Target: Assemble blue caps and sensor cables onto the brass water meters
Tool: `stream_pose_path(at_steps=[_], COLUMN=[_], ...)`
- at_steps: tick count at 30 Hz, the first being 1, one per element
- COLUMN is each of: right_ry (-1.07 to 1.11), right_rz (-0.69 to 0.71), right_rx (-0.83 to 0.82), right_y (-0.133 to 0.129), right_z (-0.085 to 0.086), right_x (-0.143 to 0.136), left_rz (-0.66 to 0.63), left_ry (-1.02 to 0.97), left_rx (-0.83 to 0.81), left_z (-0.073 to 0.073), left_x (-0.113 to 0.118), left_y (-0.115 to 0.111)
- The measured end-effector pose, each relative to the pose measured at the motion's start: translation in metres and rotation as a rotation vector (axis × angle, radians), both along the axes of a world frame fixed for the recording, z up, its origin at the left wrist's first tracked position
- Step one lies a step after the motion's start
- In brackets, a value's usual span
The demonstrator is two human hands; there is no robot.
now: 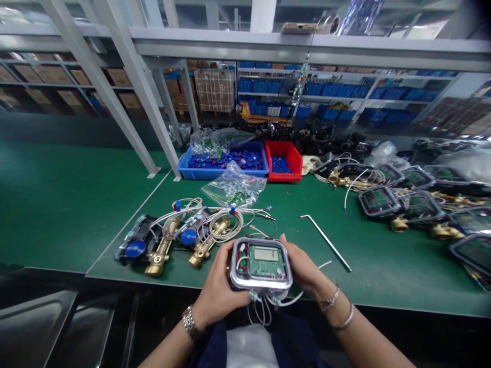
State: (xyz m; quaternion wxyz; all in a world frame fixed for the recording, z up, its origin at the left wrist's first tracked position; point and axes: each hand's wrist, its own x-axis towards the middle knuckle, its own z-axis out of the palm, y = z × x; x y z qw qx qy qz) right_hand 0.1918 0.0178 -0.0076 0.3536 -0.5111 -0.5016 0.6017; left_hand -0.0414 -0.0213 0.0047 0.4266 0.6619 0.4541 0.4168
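Observation:
Between my two hands is a meter point(261, 267) in a clear-lidded case, its small display and green circuit board facing up. My left hand point(219, 283) is closed round its left side, thumb along the front edge. Fingers of my right hand point(303, 263) wrap the right side, partly hidden behind the case. White cables point(284, 301) hang from its front edge. Left of it lie two brass-bodied meters point(163, 250) with blue round caps and coiled cables point(226, 225). A bent metal hex key point(326, 241) rests on the bench to the right.
At the back stand a blue tray point(222, 174) of blue round parts and a red bin point(284, 176) of small blue pieces. A plastic bag point(238, 186) lies before them. Several meters point(379, 201) crowd the right side. Grey frame posts point(130, 87) rise at left.

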Motion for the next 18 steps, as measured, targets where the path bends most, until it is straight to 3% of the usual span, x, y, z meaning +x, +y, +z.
stream_pose_path(at_steps=[4, 8, 12, 18], right_ry=[-0.007, 0.036, 0.123, -0.081], right_rz=[0.004, 0.05, 0.088, 0.122], right_rx=[0.033, 0.001, -0.035, 0.206], right_y=[-0.005, -0.002, -0.004, -0.011], right_z=[-0.002, 0.002, 0.013, 0.045], right_x=[-0.002, -0.013, -0.032, -0.065], left_rz=[-0.144, -0.278, -0.237, -0.141], left_ry=[0.215, 0.243, 0.171, -0.041], left_rx=[0.214, 0.223, 0.185, 0.155], left_z=[-0.003, -0.002, 0.003, 0.018], left_x=[-0.013, -0.024, -0.035, -0.06], left_y=[-0.005, -0.003, -0.006, -0.021])
